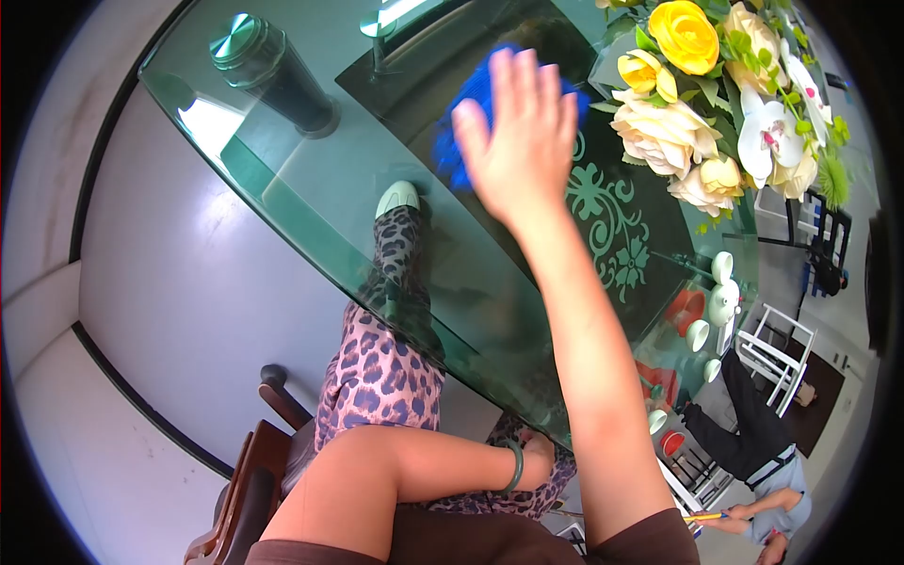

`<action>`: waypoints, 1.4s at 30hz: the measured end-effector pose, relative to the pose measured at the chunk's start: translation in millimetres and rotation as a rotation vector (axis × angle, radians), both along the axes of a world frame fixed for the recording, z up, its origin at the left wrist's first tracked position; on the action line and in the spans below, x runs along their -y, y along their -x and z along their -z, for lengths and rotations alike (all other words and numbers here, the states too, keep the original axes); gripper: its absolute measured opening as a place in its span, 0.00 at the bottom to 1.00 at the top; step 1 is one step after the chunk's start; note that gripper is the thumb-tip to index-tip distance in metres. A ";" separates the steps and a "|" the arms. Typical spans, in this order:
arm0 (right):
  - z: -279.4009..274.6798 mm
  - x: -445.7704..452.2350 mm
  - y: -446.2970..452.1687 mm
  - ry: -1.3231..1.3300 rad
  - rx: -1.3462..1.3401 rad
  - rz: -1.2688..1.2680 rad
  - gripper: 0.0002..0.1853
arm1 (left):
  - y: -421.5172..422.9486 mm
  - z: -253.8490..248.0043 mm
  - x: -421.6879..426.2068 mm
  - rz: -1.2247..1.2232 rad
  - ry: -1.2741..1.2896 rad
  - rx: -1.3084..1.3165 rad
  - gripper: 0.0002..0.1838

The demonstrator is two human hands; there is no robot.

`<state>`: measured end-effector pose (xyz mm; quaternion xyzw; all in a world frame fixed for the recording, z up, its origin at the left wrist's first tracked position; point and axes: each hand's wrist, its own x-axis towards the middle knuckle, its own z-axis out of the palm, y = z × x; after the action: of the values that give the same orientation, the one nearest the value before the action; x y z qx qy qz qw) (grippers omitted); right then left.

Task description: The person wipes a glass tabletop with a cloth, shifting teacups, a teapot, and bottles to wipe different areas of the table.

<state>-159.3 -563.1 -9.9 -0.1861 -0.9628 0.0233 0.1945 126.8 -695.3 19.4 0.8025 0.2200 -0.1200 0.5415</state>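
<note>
My right hand [521, 132] lies flat, palm down with its fingers stretched out, on a blue cloth [463, 127] on the glass table [348, 221]. Part of the cloth is hidden under the palm. My left hand [537, 461], below a green bangle [513, 468], rests low by my patterned trousers [381, 377], close to the table's edge; its fingers are mostly hidden.
A dark bottle [287, 80] stands at the upper left of the table. Flowers [711, 104] fill the upper right, with small cups [697, 334] below them. Beyond the table, at the lower right, are a person [777, 480] and a white rack [777, 353]. A brown chair [247, 485] is at lower left.
</note>
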 end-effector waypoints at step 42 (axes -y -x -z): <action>-14.0 85.0 43.6 0.159 0.071 -0.514 0.35 | -23.8 -12.1 6.0 -0.233 -0.156 -0.151 0.28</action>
<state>-202.8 -648.1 4.1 0.0489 -0.9798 0.1409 0.1330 150.6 -701.3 31.5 0.7999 0.3605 -0.0987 0.4695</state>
